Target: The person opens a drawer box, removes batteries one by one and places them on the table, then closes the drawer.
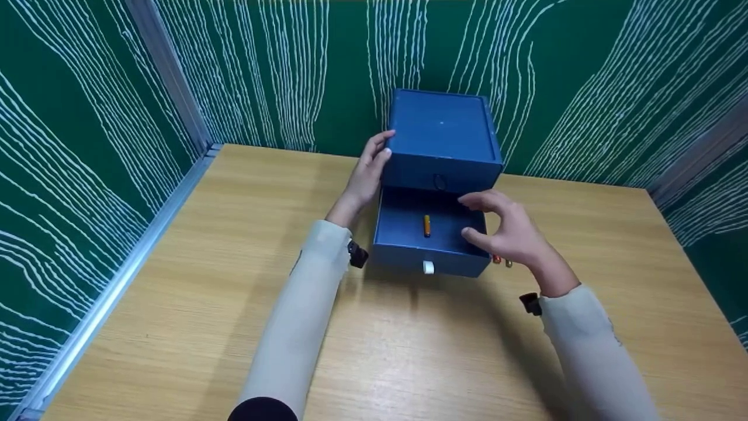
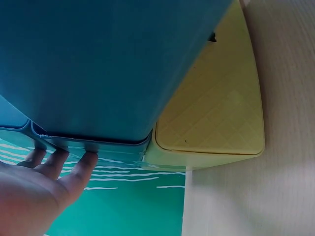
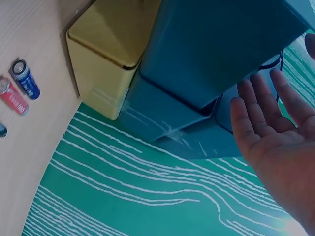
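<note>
A blue drawer box stands at the back of the table, its middle drawer pulled out toward me. Inside that drawer lies one orange battery. My left hand rests its fingers against the left side of the box; the left wrist view shows these fingertips at the blue side wall. Over the right part of the pulled-out drawer is my right hand, thumb and fingers spread apart and holding nothing. A white pull tab sits on the drawer's front.
Beneath the pulled-out drawer is a yellow drawer. On the table to the right lie a blue battery, a red battery and part of a third battery. A green wall with white lines rises behind the box.
</note>
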Action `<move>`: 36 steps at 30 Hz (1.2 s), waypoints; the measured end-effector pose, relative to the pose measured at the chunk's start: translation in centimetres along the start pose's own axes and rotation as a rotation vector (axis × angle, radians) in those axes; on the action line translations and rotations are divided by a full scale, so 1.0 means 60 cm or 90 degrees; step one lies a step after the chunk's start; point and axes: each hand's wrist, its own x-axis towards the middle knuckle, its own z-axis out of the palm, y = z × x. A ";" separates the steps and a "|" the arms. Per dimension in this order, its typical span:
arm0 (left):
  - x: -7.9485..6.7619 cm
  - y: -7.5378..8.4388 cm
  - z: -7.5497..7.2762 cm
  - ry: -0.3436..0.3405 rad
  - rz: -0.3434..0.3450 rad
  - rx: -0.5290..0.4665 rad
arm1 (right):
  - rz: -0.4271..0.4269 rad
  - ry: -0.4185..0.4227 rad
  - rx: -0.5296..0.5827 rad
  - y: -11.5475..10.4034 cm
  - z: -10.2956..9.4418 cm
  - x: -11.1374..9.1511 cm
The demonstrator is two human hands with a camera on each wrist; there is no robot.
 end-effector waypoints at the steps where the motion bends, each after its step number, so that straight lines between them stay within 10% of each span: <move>1: 0.000 0.000 0.000 0.000 -0.002 -0.003 | -0.004 -0.003 0.002 -0.001 0.002 0.002; 13: 0.004 -0.002 -0.001 -0.001 0.019 -0.007 | -0.067 -0.021 -0.006 -0.006 0.026 0.019; 36: 0.000 0.000 0.000 0.012 0.010 0.021 | -0.012 -0.139 -0.175 -0.002 0.063 0.061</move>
